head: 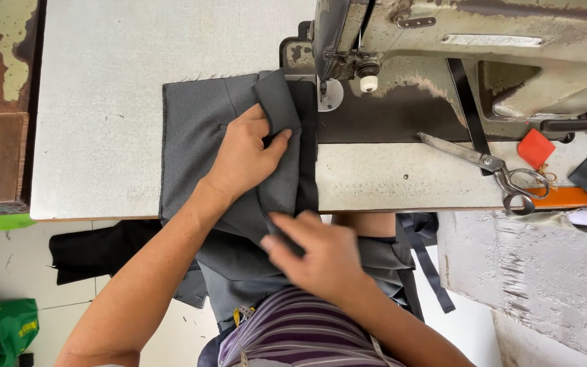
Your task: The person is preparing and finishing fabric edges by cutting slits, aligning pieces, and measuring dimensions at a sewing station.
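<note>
the grey cloth (195, 129) lies mid-frame on the white table (96, 102), its folded strip (281, 129) running top to bottom toward the sewing machine (443, 54). the left hand (246, 158) pinches the strip's upper part; the right hand (314, 255) presses fingers on its lower end. scissors (487, 166) lie at right.

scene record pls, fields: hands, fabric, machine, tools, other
left hand: pinching a folded strip on the grey fabric
right hand: fingers pressing the fabric at the table edge
fabric: spread flat on the white table, part hanging off the front
machine: worn sewing machine, needle area right of the fold
tools: metal scissors on the machine bed
other: red scrap beside the scissors
</note>
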